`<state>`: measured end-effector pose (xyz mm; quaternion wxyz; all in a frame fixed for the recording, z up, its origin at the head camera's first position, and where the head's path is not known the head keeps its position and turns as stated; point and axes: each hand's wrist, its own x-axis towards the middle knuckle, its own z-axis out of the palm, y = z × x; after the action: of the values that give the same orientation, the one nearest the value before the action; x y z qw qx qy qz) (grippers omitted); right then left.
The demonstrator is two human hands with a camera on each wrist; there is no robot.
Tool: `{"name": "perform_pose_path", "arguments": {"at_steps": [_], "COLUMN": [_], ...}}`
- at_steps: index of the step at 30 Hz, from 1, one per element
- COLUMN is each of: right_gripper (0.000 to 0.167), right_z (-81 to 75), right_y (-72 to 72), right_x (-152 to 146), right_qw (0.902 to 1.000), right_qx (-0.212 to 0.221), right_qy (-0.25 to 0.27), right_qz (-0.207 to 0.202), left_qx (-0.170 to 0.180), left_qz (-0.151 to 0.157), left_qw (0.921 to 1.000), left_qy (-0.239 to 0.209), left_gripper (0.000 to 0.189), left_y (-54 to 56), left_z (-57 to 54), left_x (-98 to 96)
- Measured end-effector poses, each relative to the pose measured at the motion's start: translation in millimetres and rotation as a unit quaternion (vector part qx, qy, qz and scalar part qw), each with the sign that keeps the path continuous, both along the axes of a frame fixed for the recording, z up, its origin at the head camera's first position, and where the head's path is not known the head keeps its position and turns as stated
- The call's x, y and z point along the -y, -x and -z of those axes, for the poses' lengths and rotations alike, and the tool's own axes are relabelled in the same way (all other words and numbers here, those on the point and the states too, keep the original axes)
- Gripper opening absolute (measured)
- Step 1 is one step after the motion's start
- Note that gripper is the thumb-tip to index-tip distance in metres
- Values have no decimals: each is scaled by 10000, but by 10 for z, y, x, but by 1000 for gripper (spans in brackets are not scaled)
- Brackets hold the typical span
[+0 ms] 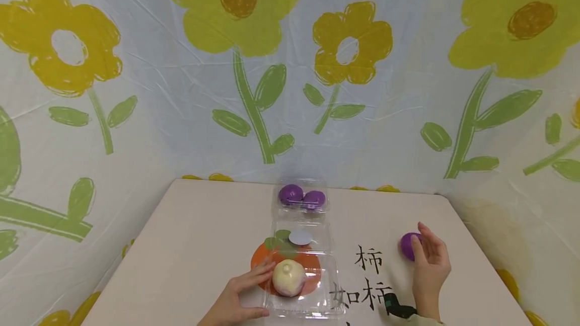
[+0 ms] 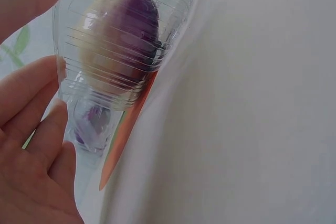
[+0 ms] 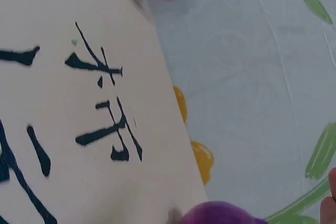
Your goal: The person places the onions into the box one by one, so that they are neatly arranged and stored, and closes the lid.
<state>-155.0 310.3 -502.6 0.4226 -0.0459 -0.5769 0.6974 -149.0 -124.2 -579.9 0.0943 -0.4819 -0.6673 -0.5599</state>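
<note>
An opened clear plastic clamshell box (image 1: 312, 311) lies at the front middle. In it sits a cream-coloured round vegetable (image 1: 288, 278), turnip-like, with purple on its lower side. My left hand (image 1: 242, 288) is at the box's left side, fingers extended with fingertips right at the wall and thumb apart. Over on the right, a purple round vegetable (image 1: 408, 246) is beside my right hand (image 1: 431, 260). The thumb overlaps its right edge in the head view. In the right wrist view the purple vegetable (image 3: 223, 214) shows at the bottom, with a gap to the fingertips at the right edge.
Behind the open box, a second clear box (image 1: 326, 205) contains two purple vegetables (image 1: 291, 194). The pale table mat (image 1: 204, 225) bears an orange persimmon print (image 1: 259, 260) and black written characters (image 1: 369, 259). Flower-printed cloth (image 1: 195, 114) stands around the table.
</note>
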Motion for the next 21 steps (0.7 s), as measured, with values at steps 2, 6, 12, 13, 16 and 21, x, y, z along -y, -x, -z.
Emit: {"name": "perform_pose_path", "arguments": {"at_steps": [2, 6, 12, 13, 16, 21], "right_gripper": [32, 37, 54, 58, 70, 82], "right_z": [25, 124, 289, 310, 368, 485], "right_y": [-14, -29, -67, -68, -60, -16], "right_x": [-80, -257, -467, -492, -543, -571], "right_qw": [9998, 9991, 9950, 9921, 9817, 9702], "right_qx": [-136, -303, 747, 1032, 1677, 2055], "right_qy": [166, 297, 653, 688, 819, 1155], "right_qz": [35, 22, -114, -165, -373, -559], "left_qx": [-23, -1, 49, 19, -4, 78], "left_qz": [-54, -138, -108, -131, -174, -112], "left_qw": [10000, 9998, 9999, 9998, 9997, 9998], "left_qy": [40, 123, 118, 133, 159, 146], "left_gripper": [77, 76, 75, 75, 75, 76], "left_y": [6, -5, -35, -32, -20, -10], "left_z": [24, 43, 39, 34, 20, 14], "left_x": [12, 21, 14, 11, 4, 4]}}
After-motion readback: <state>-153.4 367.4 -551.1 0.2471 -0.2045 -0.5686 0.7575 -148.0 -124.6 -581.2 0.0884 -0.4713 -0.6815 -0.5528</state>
